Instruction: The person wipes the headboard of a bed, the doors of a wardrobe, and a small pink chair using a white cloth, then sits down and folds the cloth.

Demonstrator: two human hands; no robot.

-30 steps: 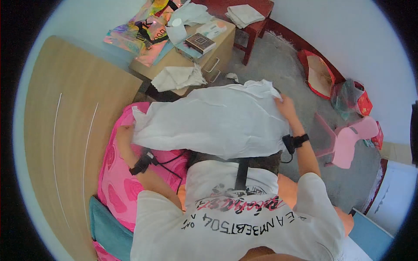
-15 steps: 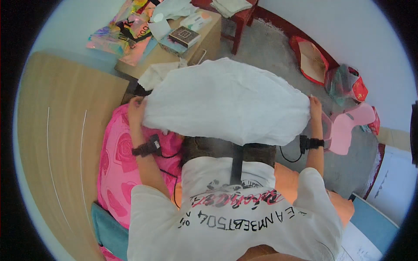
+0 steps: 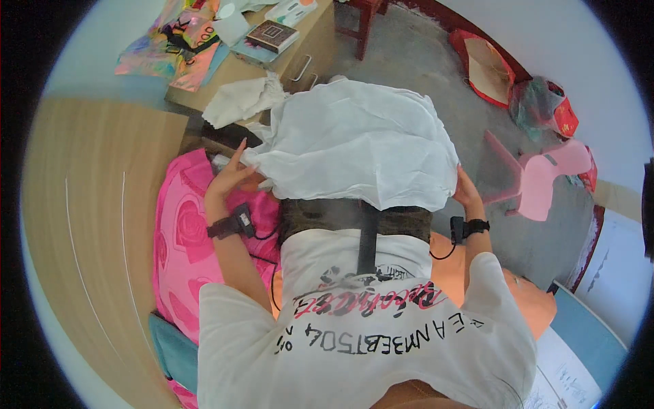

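Note:
A crumpled white cloth (image 3: 361, 143) lies bunched in front of my torso, over my dark lap. My left hand (image 3: 230, 176) is open at its left side, one finger stretched up and another reaching to the cloth's edge. At the opposite side, my right hand (image 3: 467, 188) rests against the right edge with fingers stretched upward; the cloth partly hides them. Each wrist wears a black strap with a small box, the left strap (image 3: 230, 223) and the right strap (image 3: 470, 229).
A wooden drawer cabinet (image 3: 315, 58) ahead bears a dark box (image 3: 272, 35), a shiny bag (image 3: 180, 44) and an off-white cloth (image 3: 242, 101). Pink patterned fabric (image 3: 180, 238) lies at left beside a wooden panel (image 3: 95, 225). Right stand a pink chair (image 3: 538, 187) and a red bag (image 3: 487, 65).
The white cloth, stretched wide between my hands before, is now narrower and more wrinkled. Both hands have moved inward, and the left fingers have spread off its edge.

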